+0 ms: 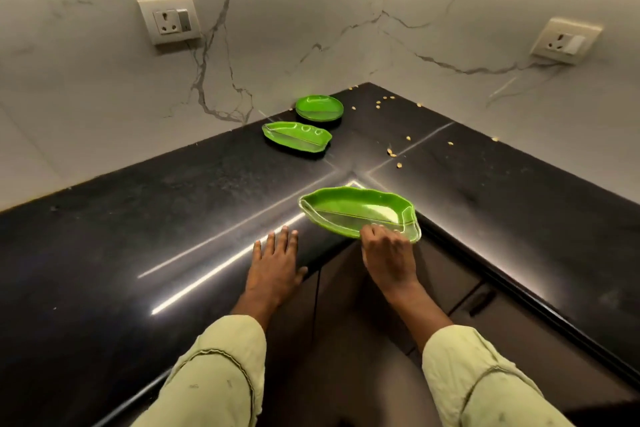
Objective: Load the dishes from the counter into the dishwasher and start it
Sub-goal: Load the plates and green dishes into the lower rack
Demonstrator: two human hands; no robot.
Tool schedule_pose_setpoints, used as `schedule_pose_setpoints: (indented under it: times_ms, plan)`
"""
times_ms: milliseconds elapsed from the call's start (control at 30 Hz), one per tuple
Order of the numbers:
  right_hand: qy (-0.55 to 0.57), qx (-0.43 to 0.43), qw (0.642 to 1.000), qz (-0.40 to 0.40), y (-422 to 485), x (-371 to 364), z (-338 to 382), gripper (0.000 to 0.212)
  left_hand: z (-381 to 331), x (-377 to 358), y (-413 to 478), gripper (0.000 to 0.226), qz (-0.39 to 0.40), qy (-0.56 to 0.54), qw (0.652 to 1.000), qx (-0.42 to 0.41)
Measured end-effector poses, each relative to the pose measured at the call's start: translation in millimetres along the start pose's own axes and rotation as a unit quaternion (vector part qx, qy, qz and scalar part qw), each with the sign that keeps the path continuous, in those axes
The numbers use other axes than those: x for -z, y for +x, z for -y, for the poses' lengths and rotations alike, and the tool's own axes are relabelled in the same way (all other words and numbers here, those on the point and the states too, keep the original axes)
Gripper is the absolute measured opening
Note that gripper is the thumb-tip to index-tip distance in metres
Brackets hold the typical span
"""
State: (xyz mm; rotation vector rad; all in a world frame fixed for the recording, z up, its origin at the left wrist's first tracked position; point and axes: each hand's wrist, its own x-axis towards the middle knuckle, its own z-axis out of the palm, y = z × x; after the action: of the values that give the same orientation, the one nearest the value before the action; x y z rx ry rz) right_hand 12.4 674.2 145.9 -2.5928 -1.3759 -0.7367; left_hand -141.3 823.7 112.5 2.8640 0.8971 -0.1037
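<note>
counter [138, 218]: was glossy black, crossed by thin pale seams and white light streaks.
near leaf plate [353, 208]: was bright green with a pale midrib line, at the counter's front inner corner.
far leaf plate [294, 139]: was the same green, farther back on the counter.
round plate [318, 108]: was green with one pale dividing line, nearest the counter's back corner.
walls [104, 80]: were off-white marble with grey veins, above the counter.
crumbs [391, 151]: were pale yellow.
sleeves [214, 374]: were pale yellow-green.

Two green leaf-shaped plastic plates [349, 210] [296, 137], one green oval plastic plate [319, 108], two cream wall sockets [169, 19] [566, 41] (switched), two hands [275, 263] [389, 258], about a dozen pale crumbs [399, 165].
</note>
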Motion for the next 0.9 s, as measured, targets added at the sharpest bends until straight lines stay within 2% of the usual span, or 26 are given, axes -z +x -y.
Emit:
schedule_pose_setpoints:
  times_ms: [200, 433, 533, 567, 633, 700, 800, 900]
  plan:
    - [-0.028, -0.029, 0.998, 0.044, -75, 29, -14, 0.013, -27, -11, -67, 0.079, 0.019, 0.011, 1.0, -0.017]
    - [-0.017, -0.042, 0.999, 0.023, -166, 74, -29, 0.018, -63, -21, -145, 0.079, 0.023, 0.024, 0.999, -0.028]
    - [-0.014, -0.045, 0.999, 0.023, -216, 99, -36, 0.012, -89, -29, -188, 0.079, 0.039, 0.024, 0.998, -0.042]
    - [-0.017, -0.048, 0.998, 0.026, -237, 107, -41, 0.013, -101, -34, -205, 0.079, 0.043, 0.026, 0.997, -0.051]
    - [-0.015, -0.056, 0.998, 0.039, -271, 117, -46, 0.029, -116, -42, -233, 0.079, 0.042, 0.028, 0.997, -0.066]
    - [-0.021, -0.07, 0.996, 0.054, -303, 130, -53, 0.032, -132, -49, -258, 0.08, 0.044, 0.024, 0.996, -0.08]
    - [-0.045, -0.09, 0.991, 0.083, -346, 153, -61, 0.01, -149, -57, -290, 0.08, 0.06, 0.028, 0.993, -0.096]
    - [-0.042, -0.128, 0.985, 0.105, -382, 173, -66, 0.031, -164, -61, -311, 0.079, 0.068, 0.042, 0.989, -0.123]
